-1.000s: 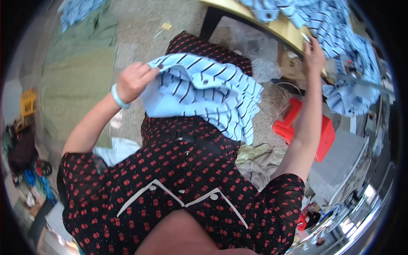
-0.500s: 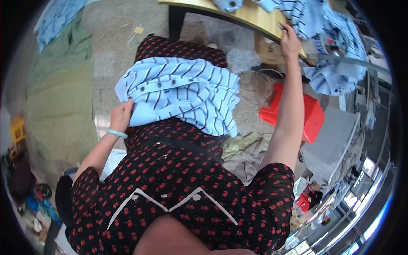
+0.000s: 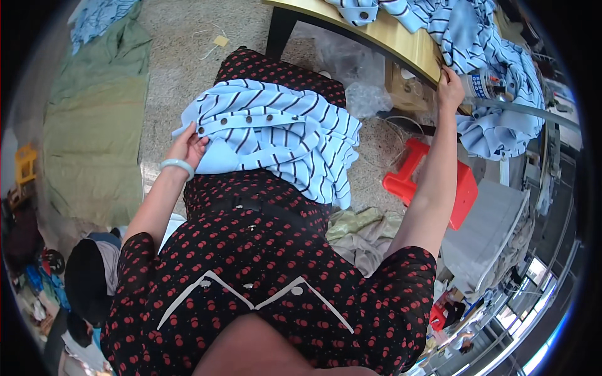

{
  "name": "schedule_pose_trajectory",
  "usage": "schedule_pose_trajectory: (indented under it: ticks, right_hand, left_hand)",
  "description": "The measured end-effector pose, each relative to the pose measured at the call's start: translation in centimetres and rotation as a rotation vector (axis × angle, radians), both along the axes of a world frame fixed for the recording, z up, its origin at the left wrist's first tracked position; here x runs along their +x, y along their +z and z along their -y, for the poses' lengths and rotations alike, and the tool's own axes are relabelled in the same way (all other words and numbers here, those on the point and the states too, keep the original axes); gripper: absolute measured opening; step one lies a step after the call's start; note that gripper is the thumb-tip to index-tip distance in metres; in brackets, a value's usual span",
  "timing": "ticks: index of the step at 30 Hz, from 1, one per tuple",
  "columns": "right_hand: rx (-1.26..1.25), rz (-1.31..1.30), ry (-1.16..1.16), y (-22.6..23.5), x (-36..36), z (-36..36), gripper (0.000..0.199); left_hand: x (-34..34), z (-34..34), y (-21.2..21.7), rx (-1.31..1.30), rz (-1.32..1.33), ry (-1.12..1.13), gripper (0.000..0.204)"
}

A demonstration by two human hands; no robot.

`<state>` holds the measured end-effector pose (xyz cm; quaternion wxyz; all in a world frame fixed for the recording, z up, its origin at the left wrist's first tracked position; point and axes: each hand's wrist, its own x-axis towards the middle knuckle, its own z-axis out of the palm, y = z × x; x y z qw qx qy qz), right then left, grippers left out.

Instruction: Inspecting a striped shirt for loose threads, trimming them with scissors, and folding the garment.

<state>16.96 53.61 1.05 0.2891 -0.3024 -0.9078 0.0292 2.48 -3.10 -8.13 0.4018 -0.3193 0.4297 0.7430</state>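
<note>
**Inspector:** Left hand (image 3: 188,147): state and position?

**Assistant:** Closed on the left edge of a light blue striped garment (image 3: 276,135); fingers curled into the cloth beside a row of dark snap buttons; a pale bangle (image 3: 177,165) sits on the wrist.

**Inspector:** Location of that garment?

**Assistant:** Draped across the person's lap, over a dark dress with red dots (image 3: 263,263); it spreads from the left hand toward the right, its right edge hanging down on the side of the red plastic stool (image 3: 433,182); the button placket runs along its far edge.

**Inspector:** Right hand (image 3: 450,88)?

**Assistant:** Arm stretched to the far right; the hand rests at the near edge of the yellow wooden table (image 3: 395,44), against a heap of the same blue striped cloth (image 3: 476,56); whether the fingers pinch the cloth or only press on the table edge I cannot tell.

**Inspector:** Surroundings?

**Assistant:** Clear plastic bags (image 3: 351,69) lie under the table, on the speckled floor; a green sheet (image 3: 94,138) is spread on the floor at far left, with more blue cloth (image 3: 100,15) at its far end; a crumpled pale green cloth (image 3: 364,232) lies near right, below the stool; a metal tube (image 3: 520,109) crosses the heap at the right; a dark cap (image 3: 84,282) on another person shows at near left.
</note>
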Motion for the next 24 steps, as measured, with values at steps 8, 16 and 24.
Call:
schedule_pose_trajectory:
  ticks: [8, 16, 24]
  right_hand:
    - [0.131, 0.218, 0.084, -0.7, 0.2, -0.5, 0.029]
    - [-0.682, 0.199, 0.593, 0.5, -2.9, 25.6, 0.019]
    - [-0.911, 0.815, 0.963, -4.3, -4.4, 36.5, 0.031]
  left_hand:
    - [-1.4, -0.4, -0.6, -0.046, 0.045, -0.088, 0.021]
    - [-1.6, -0.3, 0.9, -0.001, -0.085, -0.288, 0.017]
    - [-2.0, -0.7, 1.9, -0.082, -0.107, -0.411, 0.017]
